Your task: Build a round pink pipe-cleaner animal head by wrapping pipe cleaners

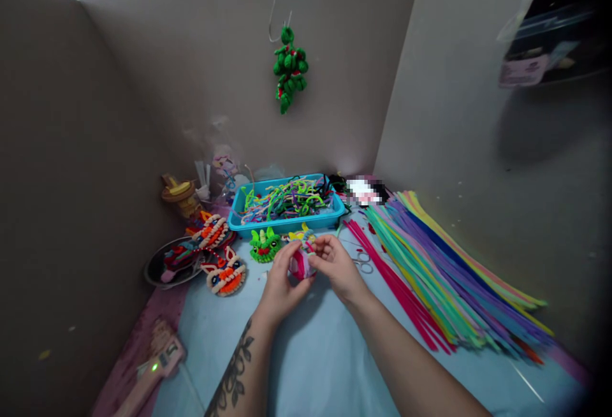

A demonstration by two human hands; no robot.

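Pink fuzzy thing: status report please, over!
Left hand and right hand both gripping pink pipe-cleaner piece. Nothing blocking; scissors lie beside right hand.

The single head camera is looking forward and down, sitting close to the left hand (280, 286) and right hand (340, 267), facing the table (310, 356) and the corner between two walls (215, 73).
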